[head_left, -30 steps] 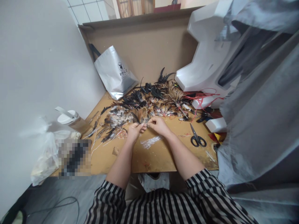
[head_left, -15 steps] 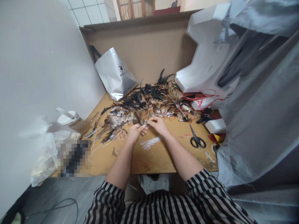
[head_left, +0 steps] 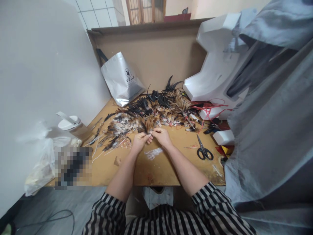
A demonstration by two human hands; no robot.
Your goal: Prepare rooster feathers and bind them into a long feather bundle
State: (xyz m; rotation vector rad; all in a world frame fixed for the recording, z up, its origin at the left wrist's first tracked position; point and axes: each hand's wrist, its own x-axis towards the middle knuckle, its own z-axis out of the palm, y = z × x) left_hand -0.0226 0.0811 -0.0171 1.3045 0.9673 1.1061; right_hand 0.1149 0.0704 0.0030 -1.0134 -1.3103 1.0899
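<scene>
A small bunch of brown and black feathers fans upward from between my hands. My left hand is closed around its base, thumb on top. My right hand pinches at the same base, its fingertips meeting the left thumb. Just behind lies a long heap of loose feathers, black, brown and pale. White scraps of fibre lie on the wooden table in front of my hands. The quill ends inside my fingers are hidden.
Black-handled scissors lie to the right. Red strings trail beside a large white foam piece. A silver bag leans at the back left, and a lidded container stands left. Grey cloth hangs at the right.
My right hand has come closer to the left, so the fingertips now meet at the base of the feather bunch. The whole view has shifted slightly.
</scene>
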